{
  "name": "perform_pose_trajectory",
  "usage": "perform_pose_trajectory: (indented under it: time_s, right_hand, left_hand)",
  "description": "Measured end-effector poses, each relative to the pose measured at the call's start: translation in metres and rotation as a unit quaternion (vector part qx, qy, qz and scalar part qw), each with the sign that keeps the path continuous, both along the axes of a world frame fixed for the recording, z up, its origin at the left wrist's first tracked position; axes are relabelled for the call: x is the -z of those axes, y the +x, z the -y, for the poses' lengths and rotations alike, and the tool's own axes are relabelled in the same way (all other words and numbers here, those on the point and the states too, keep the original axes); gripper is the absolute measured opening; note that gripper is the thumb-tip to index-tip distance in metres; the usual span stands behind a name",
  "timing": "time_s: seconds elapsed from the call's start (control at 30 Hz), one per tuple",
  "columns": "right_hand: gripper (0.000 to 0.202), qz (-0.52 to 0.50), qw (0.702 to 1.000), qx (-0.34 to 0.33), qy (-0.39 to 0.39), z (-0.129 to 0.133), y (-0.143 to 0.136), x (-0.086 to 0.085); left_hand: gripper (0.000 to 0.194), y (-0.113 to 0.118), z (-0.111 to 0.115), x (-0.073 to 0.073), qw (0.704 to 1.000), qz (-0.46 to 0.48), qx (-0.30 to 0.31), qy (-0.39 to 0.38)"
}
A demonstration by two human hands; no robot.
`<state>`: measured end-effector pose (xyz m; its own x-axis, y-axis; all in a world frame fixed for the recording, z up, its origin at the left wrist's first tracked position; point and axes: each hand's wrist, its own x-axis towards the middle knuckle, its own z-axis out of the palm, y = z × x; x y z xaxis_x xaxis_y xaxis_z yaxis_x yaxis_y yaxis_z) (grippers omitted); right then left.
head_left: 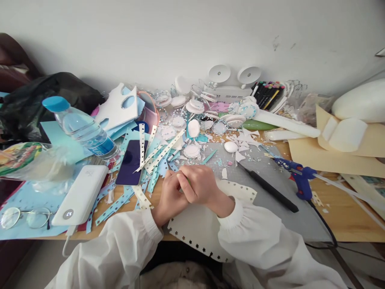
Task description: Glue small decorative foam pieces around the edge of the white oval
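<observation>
My left hand point(172, 197) and my right hand point(201, 184) are closed together above the front middle of the table, fingers folded over each other. A sliver of green shows between them; whatever it belongs to is hidden by the fingers. Below my wrists lies a cream paper sheet point(195, 230) with star-shaped holes along its edge, hanging past the table's front edge. Cream paper strips point(165, 152) with punched holes lie just beyond my left hand, partly across a dark phone point(130, 162). To the right of my right hand, a black pen-like tool point(269, 188) rests on the grey mat point(282, 158).
A water bottle point(82, 128), a white power bank point(80, 194) and glasses point(27, 216) are at left. White discs point(195, 106), scraps and markers point(267, 96) crowd the back. A blue glue gun point(300, 176) with a trailing cord lies at right.
</observation>
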<state>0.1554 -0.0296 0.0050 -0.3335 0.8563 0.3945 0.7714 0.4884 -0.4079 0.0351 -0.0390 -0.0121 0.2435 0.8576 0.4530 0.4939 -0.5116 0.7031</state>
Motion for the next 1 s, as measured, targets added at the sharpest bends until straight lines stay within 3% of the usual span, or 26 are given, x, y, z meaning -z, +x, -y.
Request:
perform_pose_trajectory:
  time_s: [0.17, 0.57, 0.77, 0.93, 1.0]
  right_hand:
    - [0.037, -0.02, 0.999, -0.024, 0.031, -0.005, 0.0, 0.004]
    - [0.036, -0.021, 0.999, -0.028, -0.012, -0.013, 0.001, 0.007]
    - [0.029, -0.075, 0.991, -0.066, -0.09, -0.007, 0.026, -0.013]
    - [0.02, -0.077, 0.973, -0.037, -0.216, 0.006, 0.06, -0.015]
    - [0.027, -0.086, 0.968, -0.025, -0.233, 0.011, 0.069, -0.012]
  left_hand:
    - [0.021, 0.0, 0.0, 0.003, 0.999, 0.024, -0.022, 0.009]
    - [0.016, 0.004, -0.003, 0.01, 0.997, 0.027, -0.045, -0.056]
    - [0.01, -0.004, -0.007, -0.007, 0.995, 0.004, -0.027, -0.1]
    - [0.035, -0.019, -0.012, -0.017, 0.982, -0.013, 0.037, -0.187]
    - [0.039, -0.026, -0.015, -0.017, 0.974, -0.007, 0.048, -0.222]
